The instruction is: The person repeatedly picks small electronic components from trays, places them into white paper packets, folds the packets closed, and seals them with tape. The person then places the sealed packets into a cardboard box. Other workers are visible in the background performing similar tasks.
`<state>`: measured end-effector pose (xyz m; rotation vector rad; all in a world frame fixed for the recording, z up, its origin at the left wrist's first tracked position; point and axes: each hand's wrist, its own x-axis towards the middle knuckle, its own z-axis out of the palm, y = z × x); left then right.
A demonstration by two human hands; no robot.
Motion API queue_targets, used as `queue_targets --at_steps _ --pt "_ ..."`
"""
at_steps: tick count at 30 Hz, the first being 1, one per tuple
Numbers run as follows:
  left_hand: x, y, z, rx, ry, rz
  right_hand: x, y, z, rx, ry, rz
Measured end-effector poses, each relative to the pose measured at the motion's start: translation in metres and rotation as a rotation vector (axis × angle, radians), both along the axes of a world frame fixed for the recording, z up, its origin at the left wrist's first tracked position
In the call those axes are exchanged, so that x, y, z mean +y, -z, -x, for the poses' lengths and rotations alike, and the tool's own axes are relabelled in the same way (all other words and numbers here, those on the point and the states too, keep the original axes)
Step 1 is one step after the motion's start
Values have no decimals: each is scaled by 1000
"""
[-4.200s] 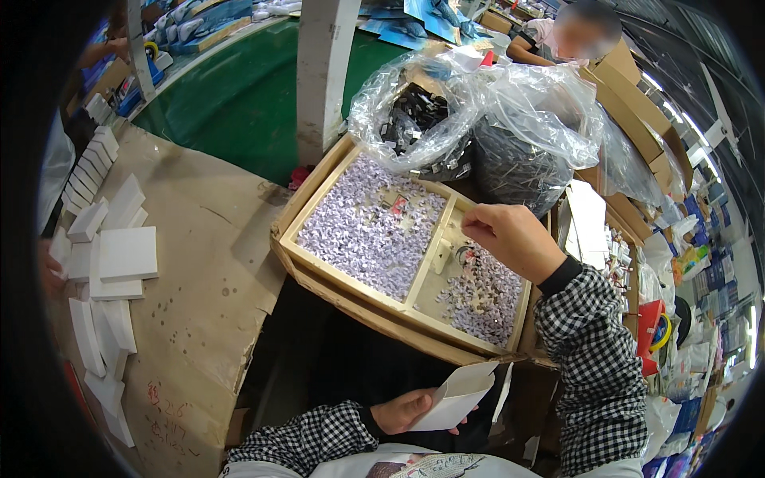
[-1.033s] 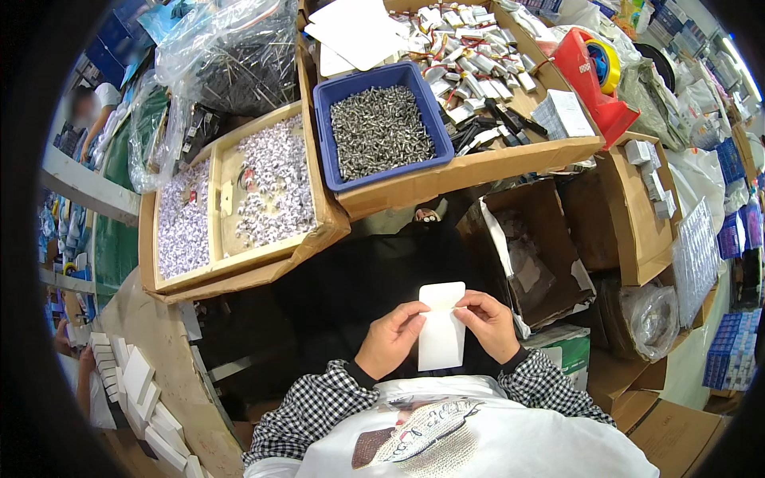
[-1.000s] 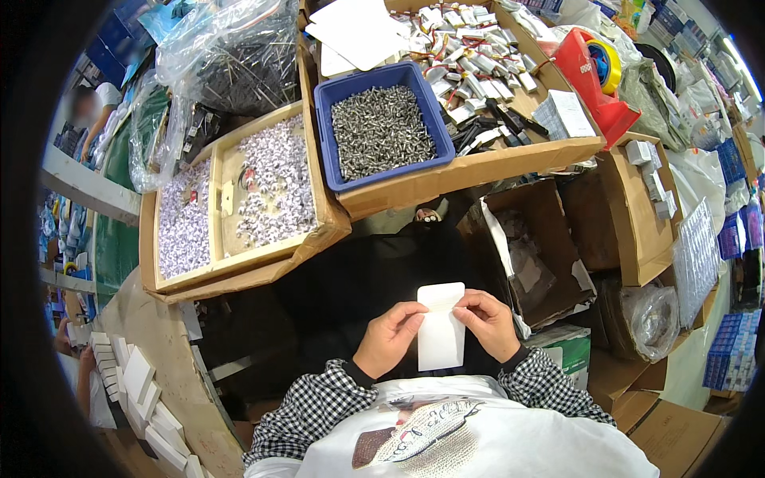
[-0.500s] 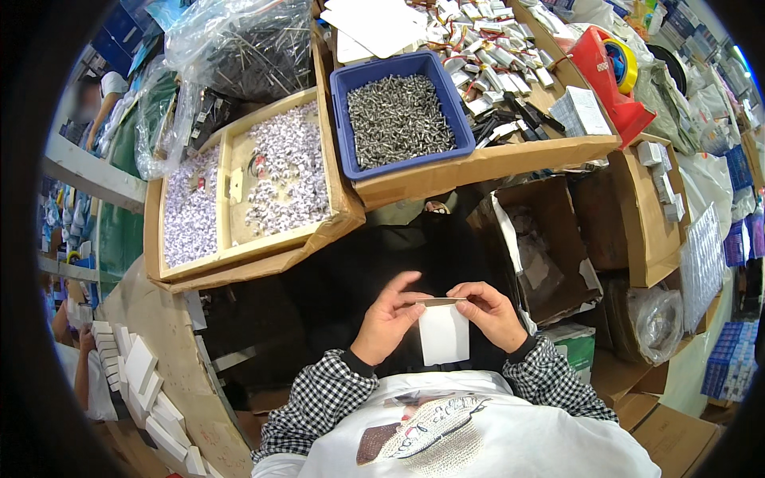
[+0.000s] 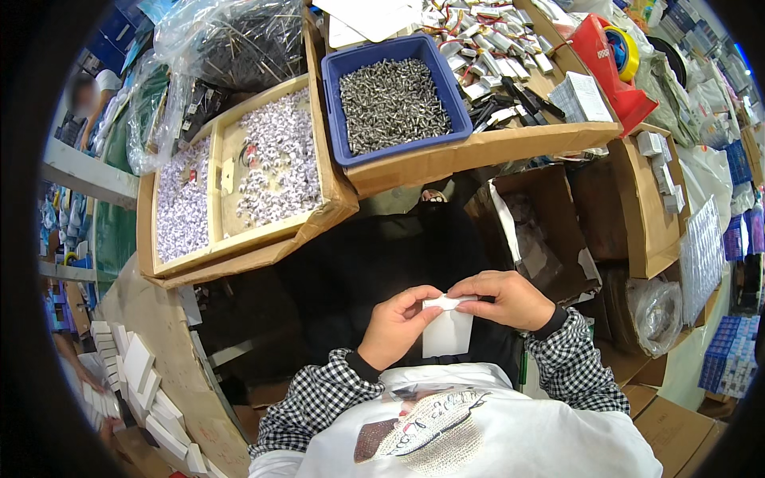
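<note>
A small white cardboard box (image 5: 447, 336) hangs upright between my hands, above my lap. My left hand (image 5: 395, 325) pinches its upper left edge between thumb and fingers. At the upper right, my right hand (image 5: 507, 300) has its thumb and fingers closed on the top flap. The flap is bent inward between the two hands, and what lies inside the box is hidden.
Ahead stand a blue bin (image 5: 382, 155) of small metal parts and a wooden tray (image 5: 215, 191) of small white pieces. White battery-like parts (image 5: 486, 40), a red tape dispenser (image 5: 598, 64) and an open carton (image 5: 558, 239) are to the right. White boxes (image 5: 163, 426) lie left.
My right hand has moved inward over the top of the box, and the flap is now folded down. My left fingers have closed from raised to pinching the edge.
</note>
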<state>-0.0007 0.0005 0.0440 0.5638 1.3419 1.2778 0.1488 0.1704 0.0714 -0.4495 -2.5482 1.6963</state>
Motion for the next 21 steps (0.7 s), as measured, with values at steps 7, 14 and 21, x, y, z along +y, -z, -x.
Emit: queue_targets --at_steps 7,14,21 --pt "-5 2 -8 227 -14 -115 -12 -6 -3 106 131 -148" --pt "-4 -5 -12 248 5 -125 -22 -9 -9 104 255 -177" --pt "-7 -13 -9 335 65 -117 -29 -15 -8 115 270 -249"
